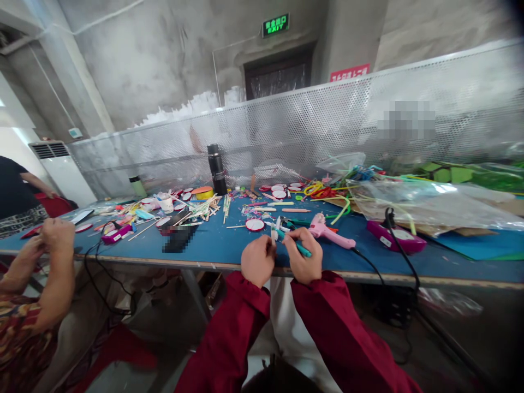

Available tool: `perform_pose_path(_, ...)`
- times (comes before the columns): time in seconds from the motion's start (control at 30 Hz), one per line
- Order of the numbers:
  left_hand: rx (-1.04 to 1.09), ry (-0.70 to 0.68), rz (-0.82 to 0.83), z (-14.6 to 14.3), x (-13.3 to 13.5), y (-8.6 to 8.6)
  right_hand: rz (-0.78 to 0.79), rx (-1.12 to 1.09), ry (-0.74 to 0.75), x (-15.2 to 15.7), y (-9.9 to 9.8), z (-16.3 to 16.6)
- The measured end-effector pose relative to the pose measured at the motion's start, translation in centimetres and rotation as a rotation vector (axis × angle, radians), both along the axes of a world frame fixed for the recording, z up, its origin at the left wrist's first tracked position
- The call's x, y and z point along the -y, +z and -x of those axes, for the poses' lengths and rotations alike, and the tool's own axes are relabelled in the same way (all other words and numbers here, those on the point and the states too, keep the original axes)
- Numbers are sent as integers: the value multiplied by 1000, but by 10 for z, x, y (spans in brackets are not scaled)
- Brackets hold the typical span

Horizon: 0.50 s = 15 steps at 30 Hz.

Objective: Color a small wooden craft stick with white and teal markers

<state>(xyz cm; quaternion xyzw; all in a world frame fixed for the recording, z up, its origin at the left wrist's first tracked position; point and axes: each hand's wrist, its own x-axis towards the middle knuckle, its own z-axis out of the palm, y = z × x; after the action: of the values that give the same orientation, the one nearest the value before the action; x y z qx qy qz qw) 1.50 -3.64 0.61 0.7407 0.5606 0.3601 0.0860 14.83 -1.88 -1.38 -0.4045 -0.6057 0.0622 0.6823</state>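
My left hand (257, 260) is closed in a pinch at the table's front edge, on a small white piece (274, 231) that I cannot identify. Close beside it, my right hand (306, 257) grips a teal pen-like tool (303, 250), whose front end meets the white piece between my fingers. A pink glue gun (333, 236) lies just right of my right hand, its cord running off the table's edge. Beyond my hands rest a round white disc with a red rim (255, 225) and a pink stick (296, 210).
A black bottle (216, 170) stands at the back by a perforated metal screen (172, 155). Purple power strips (395, 237) lie right and left. Plastic bags (434, 202) cover the right side. Another person's hands (57, 236) are at the far left. Wooden sticks (204, 210) are piled left of centre.
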Motion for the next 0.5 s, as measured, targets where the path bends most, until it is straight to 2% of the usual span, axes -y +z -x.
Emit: perform_pose_path(0.5, 23, 0, 11, 0, 0, 1, 3, 3, 4, 1, 1, 0)
